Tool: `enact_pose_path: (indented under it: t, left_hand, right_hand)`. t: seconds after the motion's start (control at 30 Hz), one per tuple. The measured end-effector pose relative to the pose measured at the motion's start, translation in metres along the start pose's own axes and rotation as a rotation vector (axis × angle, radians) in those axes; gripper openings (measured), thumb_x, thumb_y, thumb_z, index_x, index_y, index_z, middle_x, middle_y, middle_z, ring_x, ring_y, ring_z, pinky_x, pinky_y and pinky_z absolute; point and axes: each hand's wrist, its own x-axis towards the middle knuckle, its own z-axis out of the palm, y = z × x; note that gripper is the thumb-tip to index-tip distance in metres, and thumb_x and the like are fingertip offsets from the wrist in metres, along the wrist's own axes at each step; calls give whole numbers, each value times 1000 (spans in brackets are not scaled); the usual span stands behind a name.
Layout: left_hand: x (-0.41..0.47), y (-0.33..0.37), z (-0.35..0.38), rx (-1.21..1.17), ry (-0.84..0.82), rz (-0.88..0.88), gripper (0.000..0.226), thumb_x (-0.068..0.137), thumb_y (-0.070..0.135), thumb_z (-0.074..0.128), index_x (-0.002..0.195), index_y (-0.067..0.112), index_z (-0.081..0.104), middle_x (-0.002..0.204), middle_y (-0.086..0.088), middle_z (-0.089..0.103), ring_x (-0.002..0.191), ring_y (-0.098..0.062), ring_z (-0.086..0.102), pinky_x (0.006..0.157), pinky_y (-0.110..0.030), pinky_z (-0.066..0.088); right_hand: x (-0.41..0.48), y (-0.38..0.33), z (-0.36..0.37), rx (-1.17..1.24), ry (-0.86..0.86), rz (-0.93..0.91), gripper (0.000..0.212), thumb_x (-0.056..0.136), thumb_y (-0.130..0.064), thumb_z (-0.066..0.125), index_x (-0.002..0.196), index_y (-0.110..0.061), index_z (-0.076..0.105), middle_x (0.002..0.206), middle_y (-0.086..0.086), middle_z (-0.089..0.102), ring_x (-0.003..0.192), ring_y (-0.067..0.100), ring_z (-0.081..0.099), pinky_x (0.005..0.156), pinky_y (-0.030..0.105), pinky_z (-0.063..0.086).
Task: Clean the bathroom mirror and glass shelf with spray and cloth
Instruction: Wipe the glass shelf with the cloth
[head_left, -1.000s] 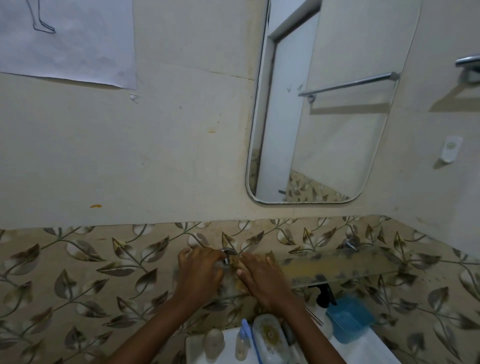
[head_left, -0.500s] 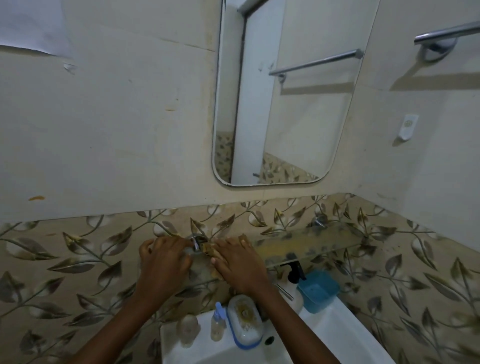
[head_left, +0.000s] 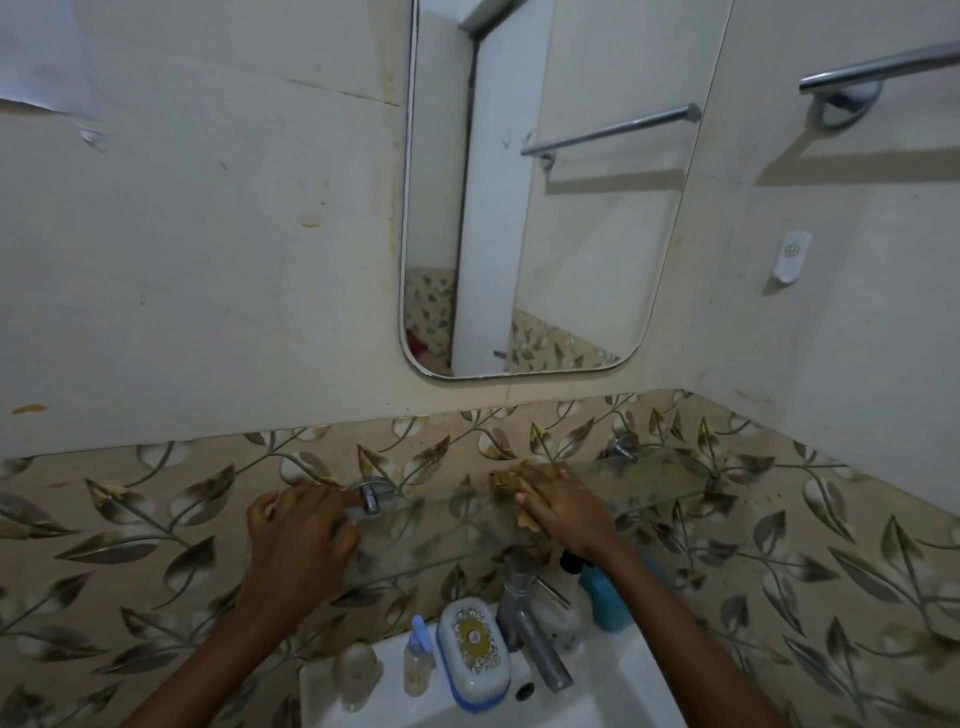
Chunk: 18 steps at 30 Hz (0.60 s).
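L hand (head_left: 301, 530) sits at the left end of the glass shelf (head_left: 670, 475), fingers bent beside the chrome bracket (head_left: 371, 496) (can't tell if they grip anything). Mid-shelf, R hand (head_left: 563, 506) presses a yellowish cloth (head_left: 503, 477) onto the glass w/ straight, flat fingers. Above it the mirror (head_left: 571, 234) hangs on the wall. Below, on the sink (head_left: 618, 696): soap dish (head_left: 472, 649), tap (head_left: 535, 639), blue container (head_left: 608, 603).
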Motion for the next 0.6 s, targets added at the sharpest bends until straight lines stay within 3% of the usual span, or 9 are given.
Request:
enact_pose_path:
  t: [0.13,0.2,0.27,0.33,0.4,0.5,0.6]
  left_hand:
    - [-1,0,1,-16,9,-5,34,72,35,35,84,29,66,83,9,65,84,-20,61,75,-31,18]
    - [-1,-1,2,-17,7,-2,34,72,35,36,85,28,67,82,8,66,83,-21,62,75,-33,23]
    - [1,-1,1,-13,-14,-9,30,72,32,43,86,27,69,83,6,68,84,-23,64,75,-38,33]
    - [2,0,1,1,-35,-30,25,68,28,52,85,28,69,84,6,69,84,-24,65,75,-41,36]
    - [1,1,0,15,-37,-42,23,65,27,55,83,30,68,82,6,68,83,-25,64,74,-40,34]
    - [1,2,-1,29,-23,-50,21,64,27,56,80,31,68,80,7,68,81,-25,64,73,-38,32]
    - [3,2,-1,36,-25,-55,22,64,28,55,81,31,69,81,7,69,81,-25,65,73,-39,34]
  right_hand:
    - [1,28,-8,7,18,68,46,99,-36,35,143,-24,34,150,0,37,139,15,30,114,29,15]
    - [2,33,-7,22,9,105,45,99,-35,34,142,-23,35,150,1,38,140,16,30,114,29,16]
    - [4,33,-9,133,44,158,43,99,-34,34,138,-17,43,143,3,47,135,22,38,108,31,28]
    - [6,30,-17,439,172,238,36,99,-31,35,122,-12,56,121,9,61,117,28,53,85,28,43]
    - [11,43,-29,839,400,438,33,98,-30,38,113,-10,59,107,10,62,100,26,59,69,23,46]
    - [18,85,-52,1484,581,795,48,92,-40,45,123,-6,55,113,13,61,103,32,59,78,39,54]
    - [24,126,-78,1592,769,926,51,91,-39,46,126,-2,51,121,11,58,106,30,56,90,47,50]
